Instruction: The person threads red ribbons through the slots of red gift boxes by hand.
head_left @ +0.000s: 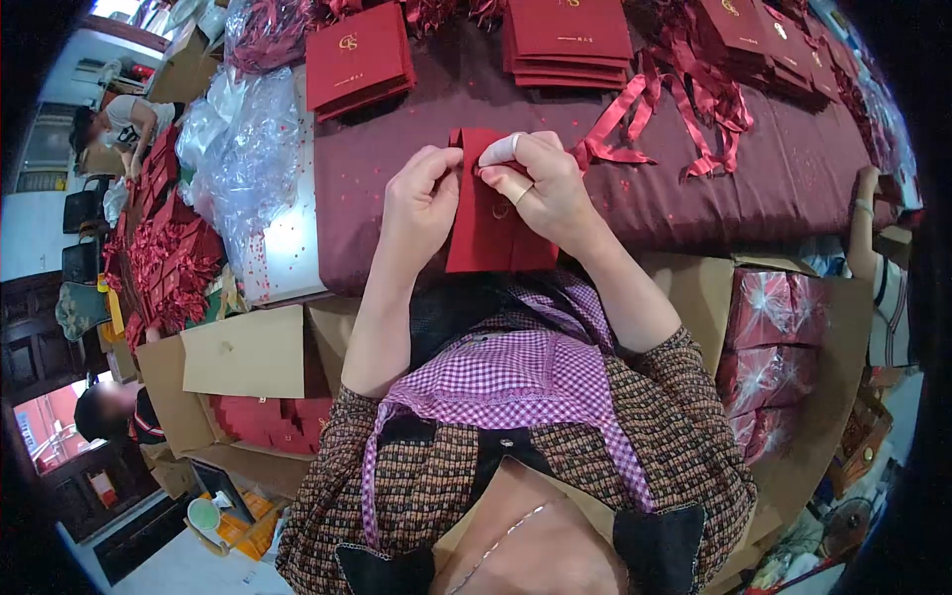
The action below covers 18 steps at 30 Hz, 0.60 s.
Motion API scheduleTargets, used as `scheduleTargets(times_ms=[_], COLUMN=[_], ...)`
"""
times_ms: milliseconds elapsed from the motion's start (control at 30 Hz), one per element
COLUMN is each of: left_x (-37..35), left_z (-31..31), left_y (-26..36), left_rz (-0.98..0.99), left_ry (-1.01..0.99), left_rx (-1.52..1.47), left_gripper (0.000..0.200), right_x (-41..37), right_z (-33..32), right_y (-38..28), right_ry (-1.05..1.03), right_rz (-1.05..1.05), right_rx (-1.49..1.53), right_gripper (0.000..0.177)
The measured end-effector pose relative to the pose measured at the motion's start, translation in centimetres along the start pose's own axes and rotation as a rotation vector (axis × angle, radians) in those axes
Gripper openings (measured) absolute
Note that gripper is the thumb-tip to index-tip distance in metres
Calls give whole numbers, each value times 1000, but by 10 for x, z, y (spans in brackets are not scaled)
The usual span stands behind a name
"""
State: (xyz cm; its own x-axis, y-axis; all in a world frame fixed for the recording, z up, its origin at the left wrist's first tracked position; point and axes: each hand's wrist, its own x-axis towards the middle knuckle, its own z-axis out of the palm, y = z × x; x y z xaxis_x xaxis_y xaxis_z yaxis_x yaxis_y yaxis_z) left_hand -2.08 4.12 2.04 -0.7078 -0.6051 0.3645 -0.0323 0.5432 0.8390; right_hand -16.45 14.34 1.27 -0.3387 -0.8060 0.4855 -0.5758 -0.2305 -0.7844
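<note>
A flat red paper bag with a faint gold mark stands on edge at the near side of the cloth-covered table, close to my body. My left hand is closed, its thumb and fingertips pinching the bag's upper left edge. Opposite it, my right hand pinches the upper part of the bag. White wrapping covers one right fingertip, and a tan band is around another finger. Whether a ribbon end lies between the fingertips is too small to tell. Loose red ribbons lie to the right, beyond my right hand.
Stacks of red bags with gold print line the far side of the dark red cloth. Clear plastic wrap lies at left. Open cartons with red goods flank me; the right one holds wrapped bundles. Other people work on both sides.
</note>
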Motion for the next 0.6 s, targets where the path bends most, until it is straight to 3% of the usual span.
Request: scheduleTargets(times_ms=[167, 233, 333, 400, 533, 600], left_x=[-1, -1, -1, 2, 6, 4], left_z=[3, 1, -4, -6, 2, 0], left_y=[-14, -10, 1, 8, 15, 10], left_rz=[88, -15, -85, -70, 41, -5], left_ry=[-14, -38, -98, -122, -72, -85], left_rx=[115, 29, -8, -4, 0, -42], left_gripper=[15, 12, 11, 10, 5, 4], right_x=[5, 11, 17, 31, 46, 50], right_z=[-3, -11, -23, -38, -30, -35], right_y=[2, 6, 11, 15, 9, 6], right_ry=[-18, -107, -189, -225, -374, -387], right_rz=[34, -73, 47, -219, -213, -232], right_rx=[103, 145, 403, 140, 118, 66], right_gripper=[6, 9, 18, 26, 18, 17])
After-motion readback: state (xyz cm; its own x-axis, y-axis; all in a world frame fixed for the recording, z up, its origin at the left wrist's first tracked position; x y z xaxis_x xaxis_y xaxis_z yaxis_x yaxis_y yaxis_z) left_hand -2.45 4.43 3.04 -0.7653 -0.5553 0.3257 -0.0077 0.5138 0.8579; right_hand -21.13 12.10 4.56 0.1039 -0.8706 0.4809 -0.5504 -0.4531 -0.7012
